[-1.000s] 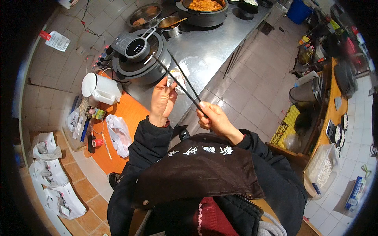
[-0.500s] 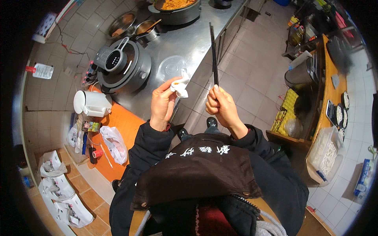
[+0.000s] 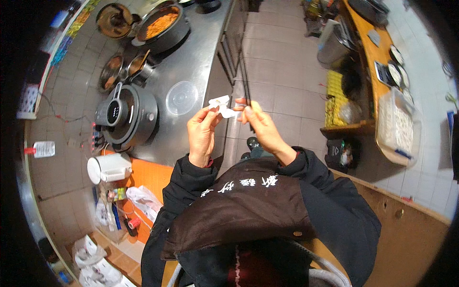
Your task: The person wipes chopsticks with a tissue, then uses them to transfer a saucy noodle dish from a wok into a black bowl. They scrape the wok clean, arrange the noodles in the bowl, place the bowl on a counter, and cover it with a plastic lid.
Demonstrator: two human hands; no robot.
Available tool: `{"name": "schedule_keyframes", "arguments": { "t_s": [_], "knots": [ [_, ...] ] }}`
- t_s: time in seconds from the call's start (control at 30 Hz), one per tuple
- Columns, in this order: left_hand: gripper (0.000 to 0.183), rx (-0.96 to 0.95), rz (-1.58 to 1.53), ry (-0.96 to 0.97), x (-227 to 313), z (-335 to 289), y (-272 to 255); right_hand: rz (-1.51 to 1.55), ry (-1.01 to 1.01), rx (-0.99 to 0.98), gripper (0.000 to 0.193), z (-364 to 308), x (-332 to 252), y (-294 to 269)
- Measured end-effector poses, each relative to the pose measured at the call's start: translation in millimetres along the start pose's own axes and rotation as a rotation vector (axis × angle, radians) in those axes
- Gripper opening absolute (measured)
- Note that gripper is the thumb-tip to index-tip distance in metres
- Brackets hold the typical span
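Tissue (image 3: 220, 103), white and crumpled, spreads uneven folds near black chopsticks (image 3: 245, 82).

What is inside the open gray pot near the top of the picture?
Orange food lies inside the gray pot. It covers the bottom, so neither that nor anything beneath the food's top layer can be seen.

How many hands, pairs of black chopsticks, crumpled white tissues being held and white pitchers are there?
Hands: 2, left hand and right hand
Pair of black chopsticks: 1
Crumpled white tissue: 1
White pitcher: 1
Total: 5
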State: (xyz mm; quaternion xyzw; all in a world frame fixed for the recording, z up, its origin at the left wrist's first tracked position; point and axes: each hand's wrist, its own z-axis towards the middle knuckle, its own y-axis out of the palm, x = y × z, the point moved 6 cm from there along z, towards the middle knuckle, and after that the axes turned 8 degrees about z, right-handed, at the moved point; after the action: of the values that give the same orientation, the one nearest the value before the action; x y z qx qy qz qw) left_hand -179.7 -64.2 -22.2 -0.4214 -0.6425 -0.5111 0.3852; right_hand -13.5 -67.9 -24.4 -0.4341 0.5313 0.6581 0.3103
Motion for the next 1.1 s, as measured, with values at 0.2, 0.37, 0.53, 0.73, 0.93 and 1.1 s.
{"name": "schedule_keyframes", "arguments": {
  "t_s": [0.2, 0.37, 0.53, 0.73, 0.93, 1.1],
  "knots": [
    [0.011, -0.183, -0.029, -0.071, -30.3, -30.2, 26.2, 0.266, 0.041, 0.151, 0.031, -50.2, 16.6, 18.8],
    [0.019, -0.382, 0.223, -0.092, -35.6, -58.3, 43.4, 0.171, -0.070, 0.350, 0.033, -81.1, 12.8, 2.1],
    [0.012, -0.312, 0.871, 0.566, 10.0, -87.3, 60.3, -0.162, -0.181, 0.539, 0.033, -105.9, 1.8, -19.9],
    [0.043, -0.813, 1.330, 1.273, 24.9, -97.9, 110.0, -0.462, 0.066, 0.454, 0.033, -122.2, 12.3, -19.9],
    [0.033, -1.200, 1.486, 1.405, -21.6, -92.5, 132.4, -0.620, 0.211, 0.358, 0.030, -136.6, 10.1, -32.6],
    [0.028, -1.176, 1.514, 1.343, -67.7, -66.7, 166.2, -0.602, 0.265, 0.214, 0.045, -162.9, 22.4, -99.0]
  ]
}}
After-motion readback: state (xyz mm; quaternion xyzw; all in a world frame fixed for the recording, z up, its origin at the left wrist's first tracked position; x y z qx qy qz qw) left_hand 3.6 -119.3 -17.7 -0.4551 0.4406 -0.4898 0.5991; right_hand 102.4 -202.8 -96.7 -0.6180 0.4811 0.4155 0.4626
